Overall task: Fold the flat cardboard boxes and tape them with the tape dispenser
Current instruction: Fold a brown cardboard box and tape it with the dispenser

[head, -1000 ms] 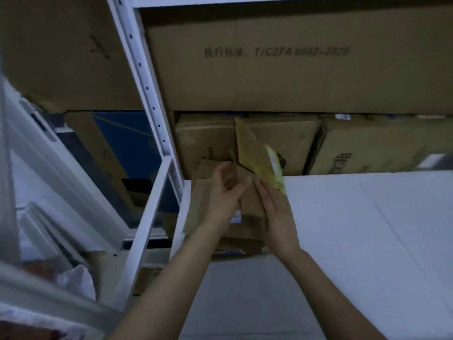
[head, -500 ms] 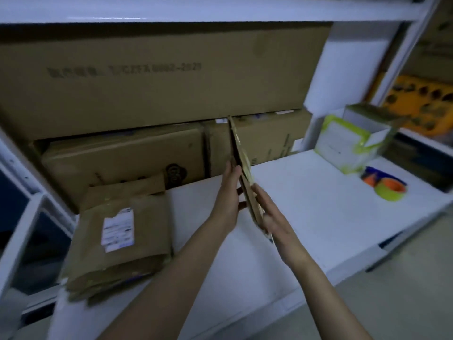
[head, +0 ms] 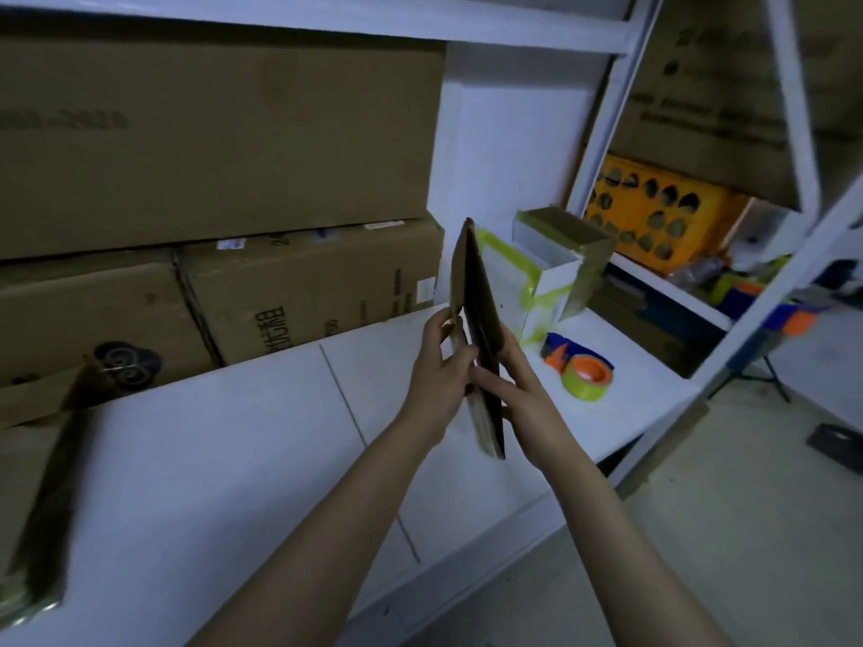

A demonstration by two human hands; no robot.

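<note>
nearest to me are both hands, working as a pair. my left hand point(head: 434, 371) is curled round the left panel of the flat cardboard box point(head: 467, 273), thumb on the near edge. my right hand point(head: 523, 389) is wrapped on the right panel from the other side, so both are clamped on the same piece. it's up in the air over the white shelf point(head: 233, 459), not resting on it.

the bit that matters: the box is edge-on to me. its long axis runs nearly upright, with the top tipped a little left and away. there's a dark slit between the two layers, right between my palms. so i reckon the next move is pulling the hands apart sideways to pop it into a tube. neither hand is really closer, they're level.

just beyond the right hand sits the tape dispenser point(head: 583, 373), so that hand gets the reach later. behind it is a taped box point(head: 541, 268), then the big cartons point(head: 210, 133) at the back.
</note>
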